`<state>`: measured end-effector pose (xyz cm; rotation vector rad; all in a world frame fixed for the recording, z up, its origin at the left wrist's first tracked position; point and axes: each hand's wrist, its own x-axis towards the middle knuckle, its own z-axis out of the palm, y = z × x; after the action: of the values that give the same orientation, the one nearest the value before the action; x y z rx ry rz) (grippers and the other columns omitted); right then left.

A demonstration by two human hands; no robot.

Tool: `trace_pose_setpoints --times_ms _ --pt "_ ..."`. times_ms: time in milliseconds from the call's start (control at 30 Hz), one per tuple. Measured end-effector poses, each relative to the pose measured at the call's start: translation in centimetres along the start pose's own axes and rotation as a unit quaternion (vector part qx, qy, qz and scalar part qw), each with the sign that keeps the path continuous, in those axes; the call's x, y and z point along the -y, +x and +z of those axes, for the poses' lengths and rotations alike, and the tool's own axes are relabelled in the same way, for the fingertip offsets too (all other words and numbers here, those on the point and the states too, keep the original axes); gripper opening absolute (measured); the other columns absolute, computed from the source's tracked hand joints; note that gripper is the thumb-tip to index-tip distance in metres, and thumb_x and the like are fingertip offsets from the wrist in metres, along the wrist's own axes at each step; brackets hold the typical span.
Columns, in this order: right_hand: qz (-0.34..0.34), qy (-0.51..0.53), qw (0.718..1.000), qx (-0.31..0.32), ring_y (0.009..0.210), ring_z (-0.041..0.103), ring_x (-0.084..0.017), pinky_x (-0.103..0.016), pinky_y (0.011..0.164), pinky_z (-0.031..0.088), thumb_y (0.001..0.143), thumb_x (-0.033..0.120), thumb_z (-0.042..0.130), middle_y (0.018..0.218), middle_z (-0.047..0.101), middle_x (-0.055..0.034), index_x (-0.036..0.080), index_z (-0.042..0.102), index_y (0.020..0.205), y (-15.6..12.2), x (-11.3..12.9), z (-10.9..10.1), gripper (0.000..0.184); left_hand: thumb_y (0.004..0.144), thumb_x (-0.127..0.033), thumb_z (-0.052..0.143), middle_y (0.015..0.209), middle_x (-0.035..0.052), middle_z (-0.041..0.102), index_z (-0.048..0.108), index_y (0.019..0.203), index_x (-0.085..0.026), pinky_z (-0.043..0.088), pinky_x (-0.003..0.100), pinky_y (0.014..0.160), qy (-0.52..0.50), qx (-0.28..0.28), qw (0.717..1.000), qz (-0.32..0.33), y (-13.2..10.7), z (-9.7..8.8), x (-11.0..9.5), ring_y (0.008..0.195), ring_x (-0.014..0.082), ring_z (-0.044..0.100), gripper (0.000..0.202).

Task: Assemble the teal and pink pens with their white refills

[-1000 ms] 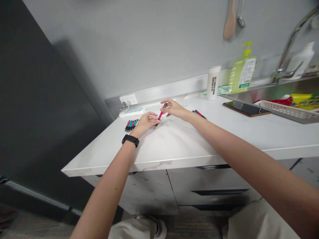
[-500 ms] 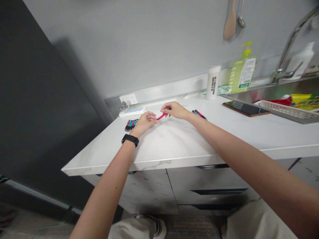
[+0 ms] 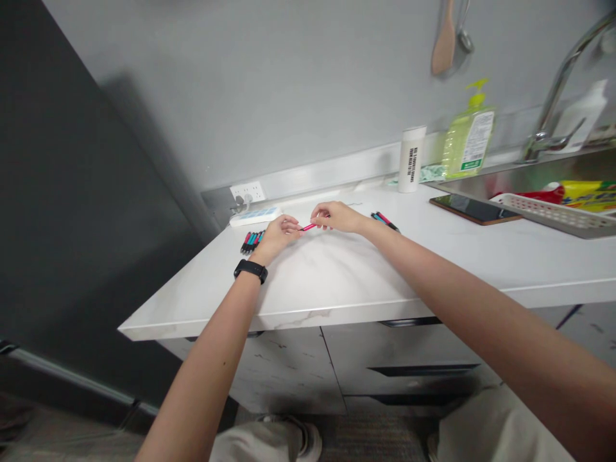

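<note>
A pink pen (image 3: 308, 227) spans the gap between my two hands, just above the white counter. My left hand (image 3: 283, 235), below which a black watch sits on the wrist, pinches the pen's dark end. At the other end, the fingers of my right hand (image 3: 333, 216) are closed on the pink barrel. Several pink, teal and black pens (image 3: 251, 242) lie side by side to the left of my left hand. A smaller group of pens (image 3: 385, 221) rests beyond my right wrist, partly hidden by the forearm.
A white power strip (image 3: 256, 216) lies near the wall socket (image 3: 248, 192). Towards the right stand a white canister (image 3: 412, 159) and a green soap bottle (image 3: 469, 144). A phone (image 3: 474, 210) lies beside the sink (image 3: 529, 176). The counter's front edge (image 3: 337, 314) is close to me.
The pink pen has tilted to a flatter angle between my hands, and my right fingers have shifted slightly on it. The pens on the counter have stayed where they were.
</note>
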<state>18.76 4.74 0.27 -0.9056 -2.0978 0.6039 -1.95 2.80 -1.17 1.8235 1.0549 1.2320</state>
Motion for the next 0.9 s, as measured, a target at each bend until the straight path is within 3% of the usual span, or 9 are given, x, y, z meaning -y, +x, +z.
trace_pose_setpoints --times_ms 100,200,267,400,567,700,833,900 --pt "-0.02 -0.023 1.0 -0.007 0.064 0.058 -0.01 -0.02 0.061 0.043 0.064 0.018 0.074 0.07 0.065 -0.0003 0.014 0.066 0.085 0.1 -0.19 0.03 0.023 0.053 -0.026 0.081 0.076 0.001 0.066 0.055 0.083 -0.017 0.047 0.032 0.075 0.006 0.001 1.0 -0.001 0.02 -0.01 0.07 0.071 0.0138 0.062 0.041" --pt "0.005 -0.017 1.0 0.019 0.058 0.055 -0.009 -0.02 0.057 0.042 0.073 0.019 0.065 0.066 0.063 -0.0002 0.014 0.065 0.081 0.11 -0.18 0.04 0.01 0.052 -0.027 0.081 0.075 0.0011 0.066 0.054 0.083 -0.017 0.047 0.032 0.076 0.01 0.0 1.0 -0.002 0.03 -0.04 0.1 0.073 0.0143 0.062 0.042" --pt "0.012 -0.015 0.999 0.026 0.056 0.054 -0.009 -0.02 0.055 0.042 0.076 0.022 0.062 0.067 0.062 -0.0005 0.014 0.065 0.082 0.08 -0.2 0.04 0.011 0.053 -0.027 0.081 0.076 0.0013 0.066 0.054 0.082 -0.017 0.047 0.031 0.076 0.007 -0.002 1.0 -0.001 0.07 -0.07 0.14 0.074 0.0143 0.063 0.042" --pt "-0.019 -0.038 0.999 0.033 0.066 0.058 -0.01 -0.02 0.063 0.043 0.063 0.016 0.073 0.074 0.065 -0.0015 0.014 0.065 0.085 -0.01 -0.41 0.09 0.024 0.052 -0.027 0.081 0.076 0.0018 0.066 0.054 0.081 -0.016 0.048 0.031 0.075 0.005 0.002 1.0 -0.003 0.21 -0.14 0.24 0.073 0.0142 0.064 0.041" --pt "0.004 -0.017 0.997 0.076 0.062 0.059 -0.01 -0.02 0.06 0.043 0.079 0.018 0.058 0.072 0.067 -0.0032 0.013 0.064 0.093 -0.08 -0.53 0.16 0.016 0.052 -0.025 0.081 0.078 0.0015 0.066 0.054 0.081 -0.016 0.048 0.029 0.073 0.008 -0.002 1.0 -0.003 0.24 -0.16 0.28 0.071 0.013 0.063 0.041" --pt "-0.009 -0.063 0.996 0.056 0.068 0.059 -0.011 -0.019 0.062 0.042 0.069 0.017 0.07 0.081 0.068 -0.0042 0.014 0.065 0.092 0.03 -0.59 0.14 0.024 0.054 -0.025 0.08 0.078 0.0017 0.066 0.054 0.082 -0.016 0.048 0.03 0.075 0.014 0.008 1.0 -0.002 0.17 -0.11 0.08 0.075 0.0144 0.064 0.039" --pt "0.004 -0.075 0.995 0.06 0.061 0.057 -0.01 -0.019 0.061 0.04 0.081 0.022 0.057 0.07 0.067 -0.002 0.014 0.067 0.094 0.02 -0.56 0.01 0.018 0.052 -0.023 0.08 0.079 0.0029 0.066 0.054 0.081 -0.016 0.048 0.033 0.078 0.036 0.013 0.999 0.002 0.18 -0.11 -0.06 0.079 0.0167 0.065 0.04" --pt "0.005 -0.078 0.995 0.063 0.064 0.059 -0.01 -0.02 0.062 0.041 0.08 0.028 0.06 0.075 0.069 -0.0031 0.014 0.067 0.095 -0.06 -0.5 0.0 0.021 0.052 -0.024 0.08 0.08 0.0034 0.067 0.054 0.081 -0.016 0.048 0.034 0.079 0.039 0.013 0.999 0.006 0.22 -0.13 -0.01 0.08 0.0171 0.065 0.039"
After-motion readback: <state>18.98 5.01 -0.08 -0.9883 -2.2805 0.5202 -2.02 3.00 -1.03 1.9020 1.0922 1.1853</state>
